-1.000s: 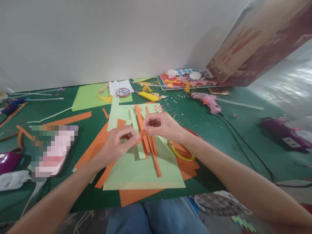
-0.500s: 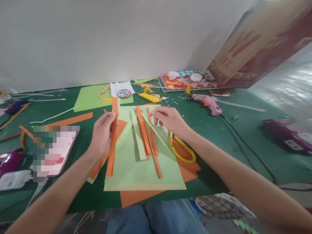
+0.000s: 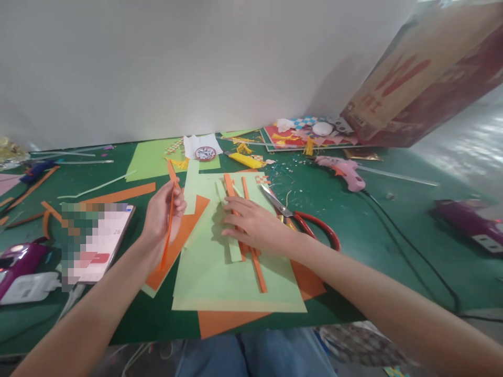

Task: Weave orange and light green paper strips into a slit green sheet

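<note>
My left hand (image 3: 160, 209) is closed on an orange paper strip (image 3: 170, 228), which is turned edge-on and held above the left side of the light green paper sheets (image 3: 212, 288). My right hand (image 3: 251, 222) lies palm down over the loose strips on those sheets, fingers apart. Beneath and around its fingers are orange strips (image 3: 260, 277) and a pale green strip (image 3: 236, 251); whether the fingertips press on them is hard to tell. Red-handled scissors (image 3: 288, 211) lie partly open beyond the right wrist, with a piece of yellow handle (image 3: 291, 224) beside them.
A phone (image 3: 100, 243) and white charger (image 3: 31, 288) lie left. Orange paper (image 3: 231, 321) sticks out under the sheets. Behind are a yellow cutter (image 3: 247, 159) and a round patterned piece (image 3: 205, 153). A pink glue gun (image 3: 343, 173) with a black cord (image 3: 412, 241) lies right.
My right hand has moved left and down over the strips, uncovering the red-handled scissors. My left hand has turned its orange strip edge-on and shifted slightly left.
</note>
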The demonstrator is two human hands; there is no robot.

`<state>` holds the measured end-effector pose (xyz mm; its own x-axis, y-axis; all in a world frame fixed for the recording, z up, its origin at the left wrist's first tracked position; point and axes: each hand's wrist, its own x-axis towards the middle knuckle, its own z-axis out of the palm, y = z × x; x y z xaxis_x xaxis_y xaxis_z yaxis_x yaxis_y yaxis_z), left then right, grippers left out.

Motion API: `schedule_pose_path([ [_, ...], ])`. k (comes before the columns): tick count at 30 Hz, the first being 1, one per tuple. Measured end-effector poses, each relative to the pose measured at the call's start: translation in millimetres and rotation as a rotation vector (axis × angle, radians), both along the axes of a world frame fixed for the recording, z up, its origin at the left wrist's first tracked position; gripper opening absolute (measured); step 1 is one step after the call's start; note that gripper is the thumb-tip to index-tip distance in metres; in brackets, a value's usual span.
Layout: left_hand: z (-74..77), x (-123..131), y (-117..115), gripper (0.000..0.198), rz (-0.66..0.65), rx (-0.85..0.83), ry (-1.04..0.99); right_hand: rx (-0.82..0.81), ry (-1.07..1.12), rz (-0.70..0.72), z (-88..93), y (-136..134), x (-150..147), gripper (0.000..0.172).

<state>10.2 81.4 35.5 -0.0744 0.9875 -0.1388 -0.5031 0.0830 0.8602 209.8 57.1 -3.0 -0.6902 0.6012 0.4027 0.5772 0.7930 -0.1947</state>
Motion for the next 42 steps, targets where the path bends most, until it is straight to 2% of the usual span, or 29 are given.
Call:
schedule_pose_path([
  [5,1.9,-3,1,0.017,0.003,-0.054,-0.093,0.046,-0.065,-0.018,1.1,0,-5,0.03],
  [11,3.2,-2,-1,0.022,0.044,-0.045,-0.171,0.019,-0.223,-0.014,-2.7,-4,-18,0.04],
  [17,3.8,-4,-1,0.024,0.056,-0.043,-0.14,0.05,-0.183,0.003,0.6,-2,-14,0.043],
  [21,5.0,-4,2,0.021,-0.071,-0.127,-0.026,0.083,-0.088,0.041,8.5,0,-8,0.044],
  [24,3.8,0,0,0.02,-0.219,-0.14,0.147,0.091,-0.053,0.09,11.7,1,-5,0.044],
  [25,3.2,2,-2,0.015,-0.237,-0.12,0.211,0.093,-0.046,0.114,11.8,1,-4,0.043],
  [27,2.1,6,-5,0.003,-0.191,-0.091,0.339,0.09,-0.025,0.169,10.7,2,-2,0.037],
  [30,0.7,10,-9,0.034,-0.147,-0.104,0.55,0.082,0.057,0.216,8.0,4,1,0.029],
  [32,-1.1,9,-10,0.04,-0.182,-0.062,0.704,0.101,0.135,0.209,7.1,5,2,0.026],
  [34,-4.2,5,-9,0.037,-0.187,0.073,0.921,0.151,0.223,0.151,7.2,6,3,0.025],
  [36,-8.0,1,-7,0.033,-0.139,0.282,1.281,0.198,0.308,0.037,8.0,6,3,0.025],
  [38,-11.9,-3,-5,0.031,-0.099,0.414,1.599,0.213,0.382,-0.093,8.9,7,4,0.026],
  [40,-15.7,-6,-3,0.029,-0.103,0.467,1.782,0.204,0.42,-0.189,9.5,9,6,0.028],
  [42,-18.7,-6,-2,0.028,-0.115,0.484,1.879,0.197,0.423,-0.246,9.8,10,7,0.03],
])
